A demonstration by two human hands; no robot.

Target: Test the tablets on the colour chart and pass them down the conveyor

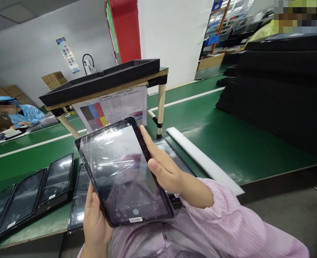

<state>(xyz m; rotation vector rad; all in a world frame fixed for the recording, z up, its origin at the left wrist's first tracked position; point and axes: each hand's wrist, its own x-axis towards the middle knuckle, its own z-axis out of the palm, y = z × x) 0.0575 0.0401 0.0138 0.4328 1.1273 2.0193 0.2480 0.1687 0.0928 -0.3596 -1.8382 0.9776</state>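
A black-framed tablet (123,179) is held up tilted in front of me, with clear film over its screen and a small white label at its lower edge. The screen shows a camera-like picture with a round button. My left hand (95,218) grips its lower left edge, the fingers partly hidden behind it. Along the right edge lies my right hand (165,168), thumb at the front rim and fingers stretched along the side. Behind the held tablet, another tablet (77,200) and one more at the right (174,157) rest on the green bench, both partly covered.
Several tablets (26,200) stand in a black tray at left. A small stand (162,104) carries a black tray (101,80) and a printed colour chart (115,107). A white foam strip (201,157) lies on the green bench (228,143). Black foam trays (276,93) are stacked right; a co-worker (26,113) sits far left.
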